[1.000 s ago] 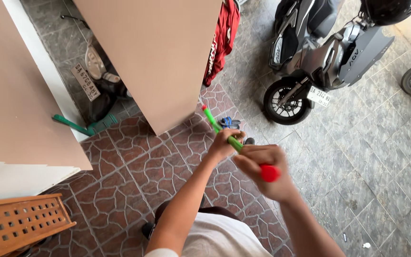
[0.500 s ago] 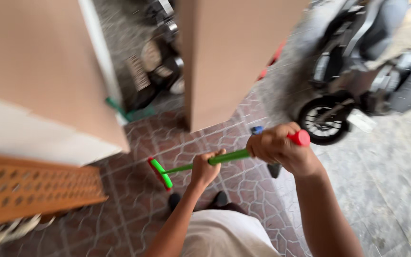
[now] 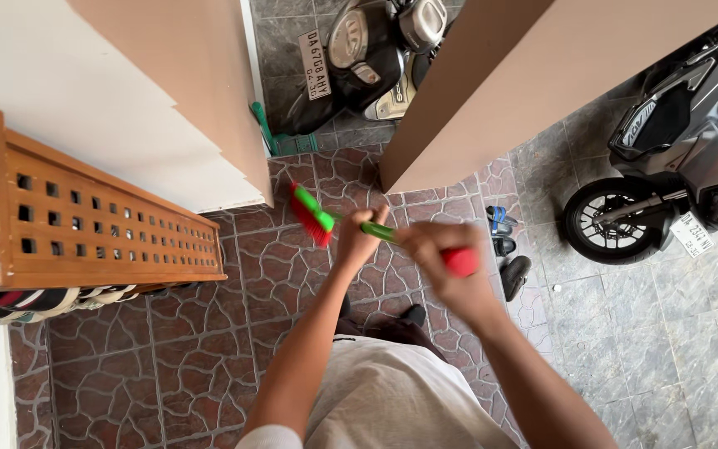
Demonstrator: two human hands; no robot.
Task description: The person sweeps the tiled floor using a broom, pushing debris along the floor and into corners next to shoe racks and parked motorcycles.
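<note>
Both hands grip one green-handled broom [image 3: 351, 223] held out over the patterned floor tiles [image 3: 209, 357]. The left hand [image 3: 361, 241] wraps its fingers around the green shaft partway down; the right hand [image 3: 438, 266] closes around the red end cap nearest the body, though motion blur smears its fingers. The broom's red-and-green head points up and left, just beside the lower corner of the white wall [image 3: 126, 125]. A wooden rack [image 3: 85, 220] with rows of small holes runs along that wall on the left. Between the white wall and the tan pillar [image 3: 475, 91] a narrow gap opens onto a parked scooter [image 3: 367, 50]. To the right, sandals [image 3: 504, 241] lie near a second scooter's [image 3: 675, 166] front wheel. Open tile stretches lower left.
</note>
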